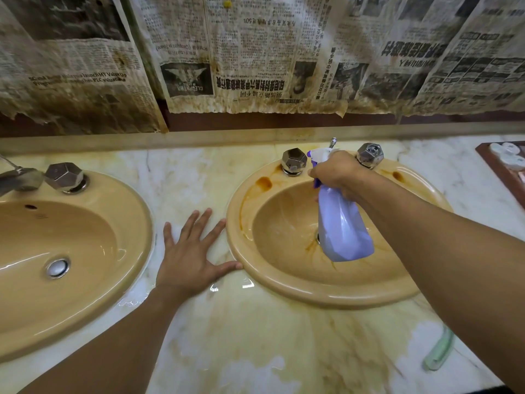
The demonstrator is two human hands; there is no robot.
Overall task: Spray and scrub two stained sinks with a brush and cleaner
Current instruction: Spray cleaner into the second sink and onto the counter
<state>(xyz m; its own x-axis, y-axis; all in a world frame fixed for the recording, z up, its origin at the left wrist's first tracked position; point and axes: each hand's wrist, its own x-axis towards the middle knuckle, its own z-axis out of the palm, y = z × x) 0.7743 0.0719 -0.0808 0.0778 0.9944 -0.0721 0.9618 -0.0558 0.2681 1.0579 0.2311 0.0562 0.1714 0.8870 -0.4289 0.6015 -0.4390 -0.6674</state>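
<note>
1. Far left: tan left sink (133, 211) set into the counter, chrome drain plug (57, 267) in the bottom of the bowl. A faceted chrome tap handle (64, 177) stands on its back rim, with part of a spout (17, 180) beside it at the frame edge.
2. Marble counter (255, 336) runs between and in front of both sinks. It looks wet and has brown staining toward the near edge.
3. Left hand (187, 257) lies palm down on the counter between the sinks, fingers straight and spread apart. The thumb tip touches the right sink's outer rim. It holds nothing.
4. Right sink (284, 282): same tan colour, with a rust-orange stain (263, 183) on the left of its back rim and streaks running down into the bowl.
5. Two faceted chrome handles on the back rim, the left knob (294, 161) and the right knob (369, 155).
6. Spray bottle (341, 226), holding purple liquid, hangs over the right bowl, tilted, base toward the camera and nozzle toward the back of the sink.
7. Right hand (338, 174) grips the bottle's neck, fingers curled round it at the trigger.
8. Lower right counter: a pale green long object (439, 354), blurred, so I cannot tell what it is.
9. Far right edge: corner of a dark tray (483, 155).
10. Wall behind: stained newspaper sheets (255, 52) hang above the backsplash.
</note>
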